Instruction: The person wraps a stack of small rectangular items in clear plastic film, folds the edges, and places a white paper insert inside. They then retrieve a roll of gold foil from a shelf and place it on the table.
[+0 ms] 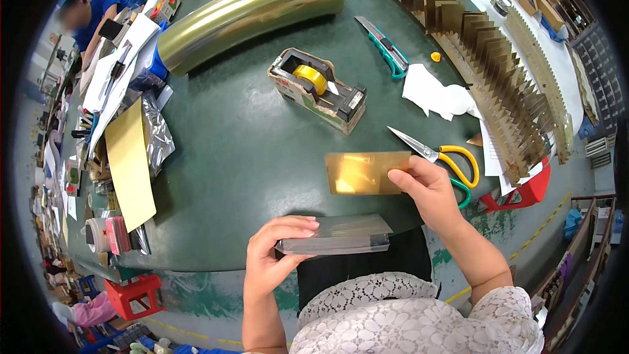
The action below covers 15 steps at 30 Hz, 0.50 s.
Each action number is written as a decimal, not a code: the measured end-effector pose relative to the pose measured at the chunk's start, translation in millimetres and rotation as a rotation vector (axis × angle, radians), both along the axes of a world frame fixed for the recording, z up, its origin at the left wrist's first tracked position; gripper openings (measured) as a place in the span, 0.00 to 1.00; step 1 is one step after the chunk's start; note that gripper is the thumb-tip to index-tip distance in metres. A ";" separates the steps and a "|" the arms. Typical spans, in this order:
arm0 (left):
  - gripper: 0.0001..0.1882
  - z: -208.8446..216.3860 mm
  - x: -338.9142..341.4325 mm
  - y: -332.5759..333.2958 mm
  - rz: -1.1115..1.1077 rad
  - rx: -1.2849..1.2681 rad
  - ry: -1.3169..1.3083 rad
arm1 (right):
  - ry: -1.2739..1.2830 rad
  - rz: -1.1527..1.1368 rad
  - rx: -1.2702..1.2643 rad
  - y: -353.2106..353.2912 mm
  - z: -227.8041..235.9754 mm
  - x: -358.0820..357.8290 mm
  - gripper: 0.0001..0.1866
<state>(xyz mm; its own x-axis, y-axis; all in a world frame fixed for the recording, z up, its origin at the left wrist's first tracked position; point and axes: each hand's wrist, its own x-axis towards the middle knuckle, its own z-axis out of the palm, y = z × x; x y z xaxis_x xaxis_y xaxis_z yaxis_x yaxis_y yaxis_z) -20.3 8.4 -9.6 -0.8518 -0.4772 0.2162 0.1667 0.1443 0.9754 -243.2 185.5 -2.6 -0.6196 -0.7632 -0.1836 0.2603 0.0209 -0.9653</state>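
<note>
Near the table's front edge my left hand (270,255) is closed on the left end of a clear plastic stack (347,239), which looks like a pile of thin transparent sheets or a flat clear box; I cannot tell which. Farther off and to the right, my right hand (434,190) pinches the right end of a glossy amber film sheet (357,174) between thumb and fingers. The amber piece is apart from the clear stack. Just beyond my right hand lie scissors (468,157) with yellow and green handles, blades pointing to the far left.
A tape dispenser (318,88) with yellow tape stands mid-table. Beyond it lie a green utility knife (385,46), crumpled white paper (436,94) and a large olive film roll (255,16). Slotted racks (485,59) hold amber pieces at right. A person (92,16) is at the far left.
</note>
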 end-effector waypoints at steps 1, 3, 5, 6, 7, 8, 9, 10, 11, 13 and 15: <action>0.18 0.3 0.3 0.1 0.002 -0.003 0.001 | -0.060 0.001 0.009 -2.5 0.4 -1.1 0.11; 0.18 0.1 0.7 0.5 0.006 -0.008 0.006 | -0.095 0.030 0.041 -8.2 4.7 -5.7 0.11; 0.19 0.2 0.8 0.6 0.004 -0.008 0.009 | -0.122 0.035 0.060 -14.9 6.3 -8.4 0.12; 0.19 -0.2 0.2 0.5 0.001 -0.006 0.013 | -0.047 0.057 0.078 -18.0 2.7 -11.8 0.11; 0.19 -0.2 -0.5 0.3 -0.002 -0.004 0.014 | -0.019 0.097 0.138 -19.6 4.3 -16.0 0.11; 0.19 0.1 -1.2 -0.1 -0.007 -0.002 0.016 | 0.009 0.137 0.197 -20.5 7.2 -20.7 0.11; 0.19 -0.3 -1.4 -0.5 -0.010 0.001 0.019 | 0.038 0.179 0.258 -22.0 10.6 -24.7 0.11; 0.19 -0.7 -1.1 -1.9 -0.026 -0.023 0.016 | 0.038 0.169 0.338 -25.7 17.1 -26.2 0.13; 0.19 -1.0 -0.4 -3.9 -0.044 -0.047 0.014 | 0.069 0.200 0.397 -28.0 18.4 -29.8 0.14; 0.19 -2.0 0.1 -5.5 -0.060 -0.070 0.013 | 0.134 0.262 0.516 -32.3 21.9 -37.5 0.16; 0.19 -3.2 0.8 -5.4 -0.057 -0.067 0.009 | 0.169 0.298 0.566 -35.9 24.0 -43.4 0.20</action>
<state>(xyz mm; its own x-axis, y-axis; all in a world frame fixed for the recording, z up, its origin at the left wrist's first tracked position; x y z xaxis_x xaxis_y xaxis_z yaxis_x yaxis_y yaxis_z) -19.6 3.0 -12.9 -0.8749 -0.4124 0.2539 0.1853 0.1994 0.9622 -286.6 149.5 21.4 -0.4525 -0.7206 -0.5254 0.0104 0.5849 -0.8111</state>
